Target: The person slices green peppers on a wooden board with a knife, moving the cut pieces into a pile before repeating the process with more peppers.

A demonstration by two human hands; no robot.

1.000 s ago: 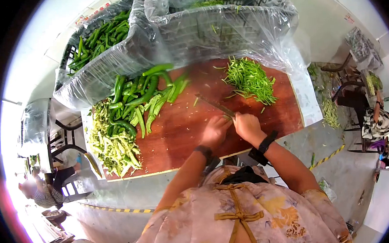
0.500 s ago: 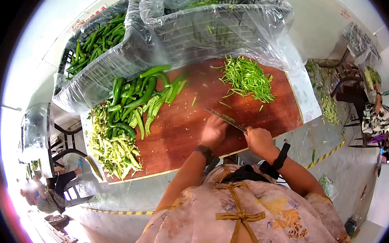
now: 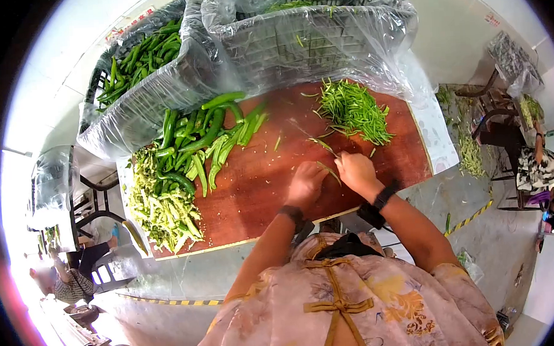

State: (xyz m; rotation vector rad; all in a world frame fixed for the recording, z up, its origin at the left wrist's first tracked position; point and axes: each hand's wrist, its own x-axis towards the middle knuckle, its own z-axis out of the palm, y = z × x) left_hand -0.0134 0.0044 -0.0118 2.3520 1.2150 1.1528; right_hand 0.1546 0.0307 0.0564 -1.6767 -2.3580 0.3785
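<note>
My right hand (image 3: 357,172) is closed around the handle of a knife (image 3: 323,144). The blade is blurred and points up and left over the brown board (image 3: 241,203). To its left, my left hand (image 3: 306,183) is bent low over the board, fingers pinched together at a thin green pepper strip (image 3: 331,172). That strip lies between the two hands. Beyond the knife is a heap of finely sliced green pepper (image 3: 356,113). Whole and split green peppers (image 3: 193,132) are piled at the board's left, beside pale pepper cores and scraps (image 3: 160,210).
Two plastic-lined crates stand behind the board: one with green peppers (image 3: 142,58), and a larger crate (image 3: 308,43). People sit working at the far left (image 3: 69,278) and far right (image 3: 533,166). A chair (image 3: 97,207) stands left of the board.
My right hand with the knife has moved up and slightly left, turning the blade more upward. My left hand has shifted slightly down, and a pepper strip now shows between the hands.
</note>
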